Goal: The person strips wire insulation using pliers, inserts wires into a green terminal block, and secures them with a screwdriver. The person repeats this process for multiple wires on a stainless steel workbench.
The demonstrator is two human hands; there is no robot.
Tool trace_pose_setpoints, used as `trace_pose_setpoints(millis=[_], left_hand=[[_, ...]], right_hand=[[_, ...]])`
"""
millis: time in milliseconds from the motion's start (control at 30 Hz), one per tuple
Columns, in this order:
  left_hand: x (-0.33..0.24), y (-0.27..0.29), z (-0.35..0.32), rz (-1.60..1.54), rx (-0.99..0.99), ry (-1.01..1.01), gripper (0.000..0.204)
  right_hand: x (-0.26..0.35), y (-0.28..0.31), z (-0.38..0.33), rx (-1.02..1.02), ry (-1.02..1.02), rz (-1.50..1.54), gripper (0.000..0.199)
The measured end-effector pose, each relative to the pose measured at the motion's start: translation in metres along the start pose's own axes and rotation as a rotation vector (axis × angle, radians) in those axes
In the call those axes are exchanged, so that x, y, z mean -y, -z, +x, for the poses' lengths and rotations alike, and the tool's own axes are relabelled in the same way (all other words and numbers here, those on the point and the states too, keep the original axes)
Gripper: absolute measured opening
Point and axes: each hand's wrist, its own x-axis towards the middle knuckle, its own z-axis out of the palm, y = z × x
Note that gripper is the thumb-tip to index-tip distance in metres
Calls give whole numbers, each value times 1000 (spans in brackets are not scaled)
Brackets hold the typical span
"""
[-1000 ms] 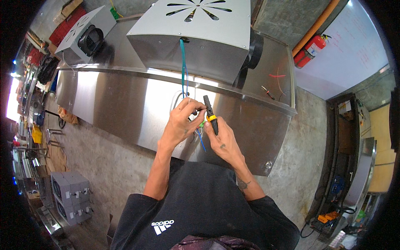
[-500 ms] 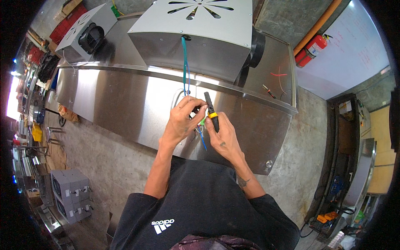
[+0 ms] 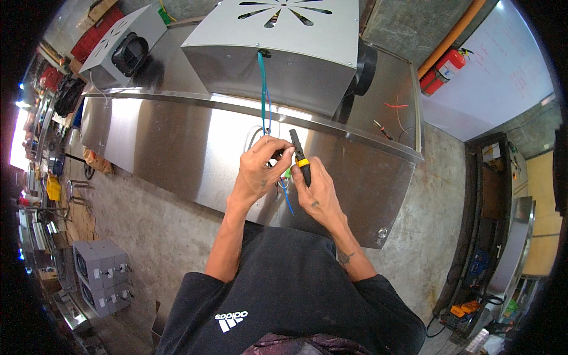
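My right hand (image 3: 318,186) is closed round a hand tool with black and yellow grips and a dark flat head, which looks like pliers (image 3: 302,161). My left hand (image 3: 260,165) pinches near the tool's head; the thin wire ends between its fingers are mostly hidden. Teal and blue wires (image 3: 263,89) hang from a hole in the front of a grey metal box (image 3: 272,74) and run down to my left hand. Below my fingers a loose blue wire end (image 3: 288,201) dangles, with a bit of green beside it.
The box stands on a stainless steel bench (image 3: 165,160). A smaller vented box (image 3: 121,50) sits at the far left. On the bench's right lie a red wire (image 3: 396,106) and a small screwdriver-like tool (image 3: 382,129). A fire extinguisher (image 3: 444,70) is beyond. Grey units (image 3: 102,275) are stacked on the floor.
Hardly anything differs. My right hand and the tool have shifted very slightly upward; my left hand keeps its pinch in the same place.
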Motion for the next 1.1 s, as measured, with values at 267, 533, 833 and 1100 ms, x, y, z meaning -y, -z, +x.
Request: trace_pose_setpoints(millis=[267,533,833,1100], left_hand=[[-2,3,0,8,16,35,10],[-1,5,0,5,30,53,10],[-1,14,3,-37,194,172,21],[-4,22,17,-199,308,408,47]], right_hand=[[-3,0,1,49,-26,-52,35],[-2,-1,4,-1,70,-35,29],[7,4,7,86,2,-1,32],[19,17,12,207,-45,94,32]])
